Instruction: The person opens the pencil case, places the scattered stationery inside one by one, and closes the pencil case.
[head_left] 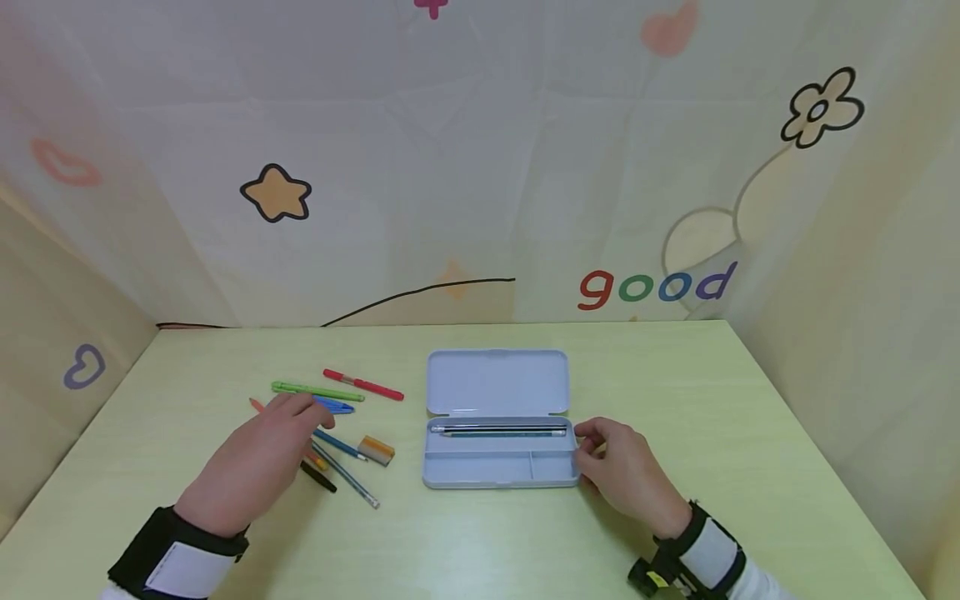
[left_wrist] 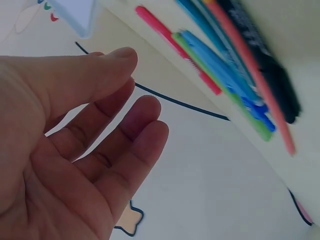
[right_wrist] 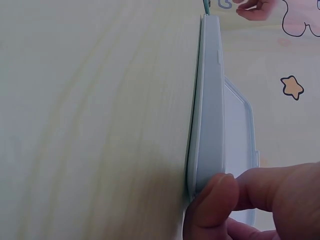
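Your left hand (head_left: 255,467) hangs over the loose pens (head_left: 318,392), fingers loosely bent, gripping nothing. Right hand (head_left: 626,475) pinches the right end of the open pencil case (head_left: 480,472), which lies right of the pens with pencils (head_left: 495,433) in its back compartment. Best bet: pinch one pen mid-barrel, lift it straight up so neighbours don't roll, and brace the case, since a tug would probably shift it.

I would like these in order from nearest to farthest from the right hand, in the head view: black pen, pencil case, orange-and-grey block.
From the right hand:
1. Pencil case, directly at its fingertips.
2. Orange-and-grey block, left of the case.
3. Black pen, farther left, beyond the block.
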